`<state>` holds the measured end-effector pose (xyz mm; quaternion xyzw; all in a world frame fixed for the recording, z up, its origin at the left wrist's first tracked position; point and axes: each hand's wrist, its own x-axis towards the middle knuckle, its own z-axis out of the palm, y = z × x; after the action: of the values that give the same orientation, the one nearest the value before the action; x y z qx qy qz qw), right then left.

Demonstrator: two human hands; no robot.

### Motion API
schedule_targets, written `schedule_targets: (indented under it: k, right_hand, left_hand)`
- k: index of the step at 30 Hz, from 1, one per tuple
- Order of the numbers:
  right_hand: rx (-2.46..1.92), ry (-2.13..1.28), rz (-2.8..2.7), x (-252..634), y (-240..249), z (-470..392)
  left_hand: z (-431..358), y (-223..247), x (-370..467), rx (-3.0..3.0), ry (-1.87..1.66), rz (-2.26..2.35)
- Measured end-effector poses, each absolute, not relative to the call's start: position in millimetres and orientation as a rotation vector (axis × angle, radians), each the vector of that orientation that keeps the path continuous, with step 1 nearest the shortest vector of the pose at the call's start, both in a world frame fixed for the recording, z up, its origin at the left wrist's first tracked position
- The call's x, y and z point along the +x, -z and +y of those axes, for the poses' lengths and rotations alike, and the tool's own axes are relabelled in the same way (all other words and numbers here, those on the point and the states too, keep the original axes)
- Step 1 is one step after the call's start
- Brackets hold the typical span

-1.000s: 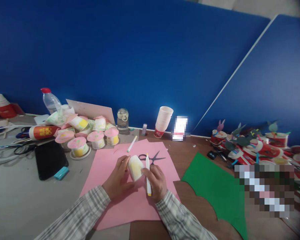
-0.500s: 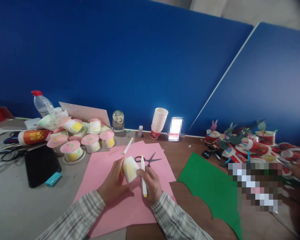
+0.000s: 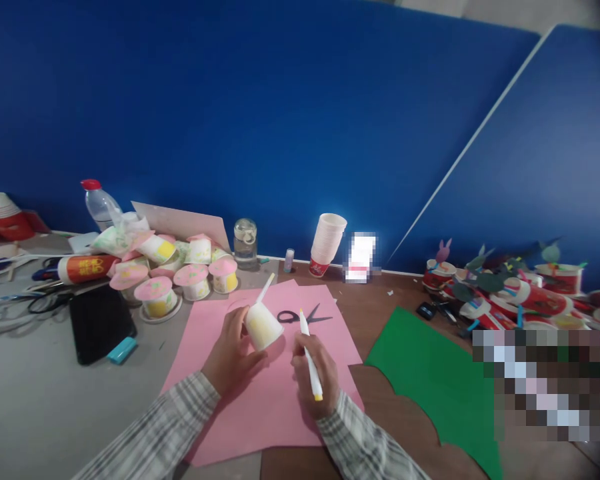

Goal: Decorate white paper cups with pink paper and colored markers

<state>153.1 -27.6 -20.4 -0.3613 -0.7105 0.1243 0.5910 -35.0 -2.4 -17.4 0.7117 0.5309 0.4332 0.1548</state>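
My left hand is closed around a white paper cup, tilted upside down, with a yellow patch coloured on its side. In my right hand a white marker with a yellow end is gripped, its tip pointing away from me and apart from the cup. Both hands are over sheets of pink paper. Black-handled scissors lie spread on the paper just beyond the marker. Another white marker rests behind the cup, partly hidden by it.
Several coloured cups with pink tops crowd the left, near a black tablet and a teal marker cap. Stacked cups and a glass jar stand along the blue partition. Green paper and decorated red cups are on the right.
My right hand has drawn the marker away from the cup to the right. The cup has turned in my left hand, its wide end now facing lower right. The view has shifted slightly left.
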Motion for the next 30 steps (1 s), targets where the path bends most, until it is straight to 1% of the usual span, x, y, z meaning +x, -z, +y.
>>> schedule_targets:
  k: [3, 6, 12, 30]
  right_hand:
    - [-0.743, -0.381, -1.694, 152.7, 15.5, -31.6]
    - [-0.707, -0.403, -1.66, 152.4, 11.7, -33.6]
    - [-0.802, -0.36, -1.603, 151.3, 10.9, -33.3]
    - [-0.794, -0.168, -1.845, 148.9, 22.8, -31.5]
  left_hand:
    - [-2.5, 20.7, -37.0, 2.14, -1.198, 1.488]
    - [-3.7, 20.4, -37.1, 2.204, -1.185, 1.465]
    - [-4.1, 18.7, -36.4, 2.18, -1.188, 1.499]
    - [-5.3, 19.0, -35.4, 2.192, -1.165, 1.518]
